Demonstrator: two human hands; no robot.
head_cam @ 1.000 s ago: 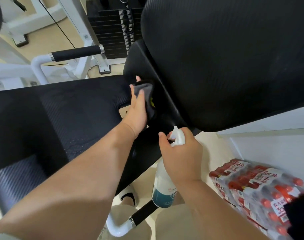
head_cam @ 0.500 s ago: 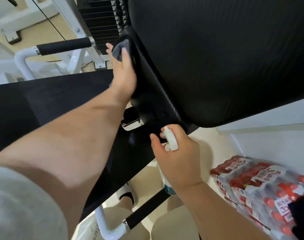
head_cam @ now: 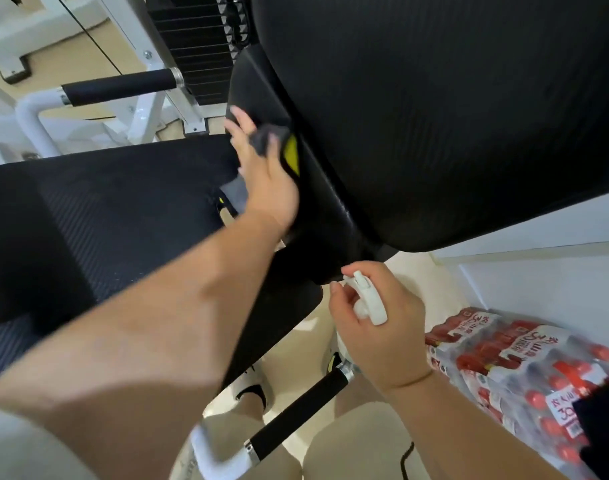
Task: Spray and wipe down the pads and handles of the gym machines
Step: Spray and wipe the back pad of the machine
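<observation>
My left hand [head_cam: 265,178] presses a grey cloth with a yellow edge [head_cam: 266,140] against the lower side of the black back pad [head_cam: 417,109], just above the black seat pad [head_cam: 116,209]. My right hand [head_cam: 379,323] grips a spray bottle by its white trigger head [head_cam: 369,299] below the back pad; the bottle body is hidden behind the hand. One black foam handle [head_cam: 117,86] on a white tube sticks out at the far left. A second black handle [head_cam: 298,407] lies low in front of my legs.
A shrink-wrapped pack of red-capped bottles [head_cam: 525,372] sits on the floor at the right, beside a white wall. The black weight stack [head_cam: 199,50] and white machine frame [head_cam: 147,109] stand behind the seat. My white shoes [head_cam: 253,384] are below the seat.
My left hand slid the cloth up along the back pad's edge, then back down toward the seat. My right hand kept hold of the spray bottle in about the same place.
</observation>
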